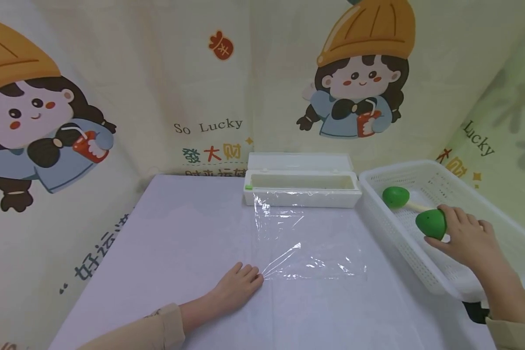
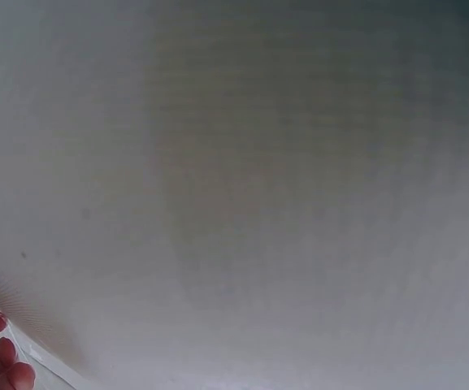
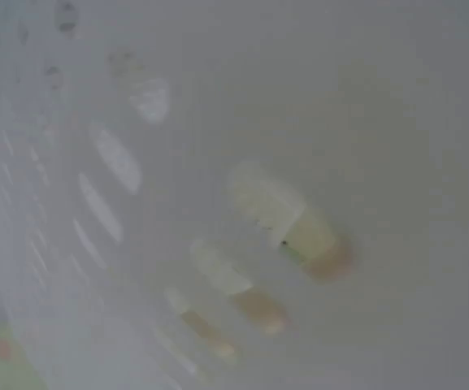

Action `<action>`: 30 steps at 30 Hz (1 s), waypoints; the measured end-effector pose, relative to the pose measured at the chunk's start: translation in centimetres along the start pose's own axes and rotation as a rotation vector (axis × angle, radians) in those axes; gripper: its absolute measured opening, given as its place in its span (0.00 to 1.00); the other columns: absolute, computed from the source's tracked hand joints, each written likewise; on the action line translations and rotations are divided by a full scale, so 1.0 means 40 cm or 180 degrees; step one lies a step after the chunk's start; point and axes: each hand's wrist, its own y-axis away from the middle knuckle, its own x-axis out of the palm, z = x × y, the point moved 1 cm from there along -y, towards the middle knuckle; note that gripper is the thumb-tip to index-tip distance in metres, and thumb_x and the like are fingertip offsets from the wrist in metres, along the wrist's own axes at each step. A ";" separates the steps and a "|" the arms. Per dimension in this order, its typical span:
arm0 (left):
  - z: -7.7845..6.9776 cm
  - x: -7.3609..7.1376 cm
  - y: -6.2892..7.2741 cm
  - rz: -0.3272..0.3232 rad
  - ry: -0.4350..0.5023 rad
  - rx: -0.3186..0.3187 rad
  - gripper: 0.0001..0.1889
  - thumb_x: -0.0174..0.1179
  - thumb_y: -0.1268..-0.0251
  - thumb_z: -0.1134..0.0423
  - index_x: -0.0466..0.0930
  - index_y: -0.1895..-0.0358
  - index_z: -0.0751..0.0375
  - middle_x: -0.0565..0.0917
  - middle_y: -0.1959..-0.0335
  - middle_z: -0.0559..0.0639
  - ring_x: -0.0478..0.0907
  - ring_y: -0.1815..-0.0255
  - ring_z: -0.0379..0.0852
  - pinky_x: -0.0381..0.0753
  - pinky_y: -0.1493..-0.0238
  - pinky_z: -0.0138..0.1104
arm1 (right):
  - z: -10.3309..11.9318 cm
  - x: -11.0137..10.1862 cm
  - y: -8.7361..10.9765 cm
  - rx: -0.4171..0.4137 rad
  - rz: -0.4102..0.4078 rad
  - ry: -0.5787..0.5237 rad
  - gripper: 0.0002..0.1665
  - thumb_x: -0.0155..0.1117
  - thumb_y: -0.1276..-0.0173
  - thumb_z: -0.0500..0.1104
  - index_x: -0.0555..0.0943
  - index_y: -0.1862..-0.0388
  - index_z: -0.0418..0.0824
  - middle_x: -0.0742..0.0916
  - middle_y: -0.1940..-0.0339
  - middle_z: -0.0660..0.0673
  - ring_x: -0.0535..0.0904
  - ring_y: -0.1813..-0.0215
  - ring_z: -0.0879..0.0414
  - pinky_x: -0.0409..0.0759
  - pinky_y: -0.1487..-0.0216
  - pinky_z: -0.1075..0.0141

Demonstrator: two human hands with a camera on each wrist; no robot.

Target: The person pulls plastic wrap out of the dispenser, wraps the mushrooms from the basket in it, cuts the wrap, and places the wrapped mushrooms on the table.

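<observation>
Clear cling film stretches over the tabletop from the front of a white dispenser box, whose lid stands raised. At the film's near left corner, my left hand pinches its edge and pulls creases into it. In the left wrist view only some fingertips show at the lower left, beside the film. Over the white basket, my right hand grips a green egg-shaped fruit. A second green fruit lies inside, near a pale stick-like thing.
The basket's slotted wall fills the right wrist view. A small green piece sits on the box's left end. Behind the table hangs a printed cloth. Something black lies beneath the basket's near corner.
</observation>
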 end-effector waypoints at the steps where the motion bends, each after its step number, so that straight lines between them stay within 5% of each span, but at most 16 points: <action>1: 0.000 0.000 0.000 -0.0003 0.0002 0.0000 0.09 0.44 0.41 0.61 0.71 0.60 0.53 0.72 0.64 0.45 0.66 0.67 0.41 0.65 0.64 0.32 | 0.007 -0.009 0.004 0.0018 -0.0033 -0.0018 0.50 0.65 0.46 0.56 0.54 0.39 0.28 0.64 0.47 0.27 0.60 0.49 0.30 0.55 0.56 0.36; 9: 0.001 -0.003 0.002 0.0189 0.0021 0.0012 0.09 0.47 0.40 0.59 0.71 0.57 0.52 0.72 0.61 0.45 0.67 0.64 0.41 0.68 0.60 0.33 | 0.078 -0.055 0.034 0.0037 -0.0223 -0.0114 0.51 0.67 0.48 0.58 0.55 0.38 0.29 0.64 0.45 0.27 0.58 0.47 0.30 0.52 0.53 0.36; 18: 0.001 -0.005 0.002 0.0303 0.0029 -0.0005 0.09 0.49 0.39 0.58 0.71 0.57 0.51 0.72 0.61 0.44 0.67 0.63 0.41 0.68 0.60 0.33 | 0.226 -0.081 0.022 -0.0407 -0.0500 -0.0024 0.49 0.72 0.55 0.51 0.59 0.40 0.33 0.67 0.44 0.31 0.61 0.45 0.34 0.56 0.51 0.39; 24: 0.003 -0.003 0.001 0.0305 0.0034 -0.0016 0.09 0.49 0.39 0.58 0.71 0.57 0.51 0.72 0.61 0.44 0.67 0.63 0.41 0.68 0.59 0.33 | 0.364 -0.037 -0.027 -0.0907 -0.0627 0.0088 0.48 0.72 0.58 0.52 0.63 0.41 0.33 0.72 0.45 0.33 0.67 0.44 0.37 0.61 0.47 0.40; 30: 0.003 0.002 -0.001 0.0331 -0.0002 -0.0011 0.09 0.48 0.39 0.58 0.71 0.57 0.51 0.72 0.61 0.44 0.67 0.63 0.41 0.67 0.61 0.33 | 0.475 0.055 -0.072 -0.1315 -0.0419 0.0305 0.46 0.72 0.56 0.55 0.65 0.42 0.34 0.74 0.46 0.37 0.69 0.45 0.43 0.65 0.48 0.47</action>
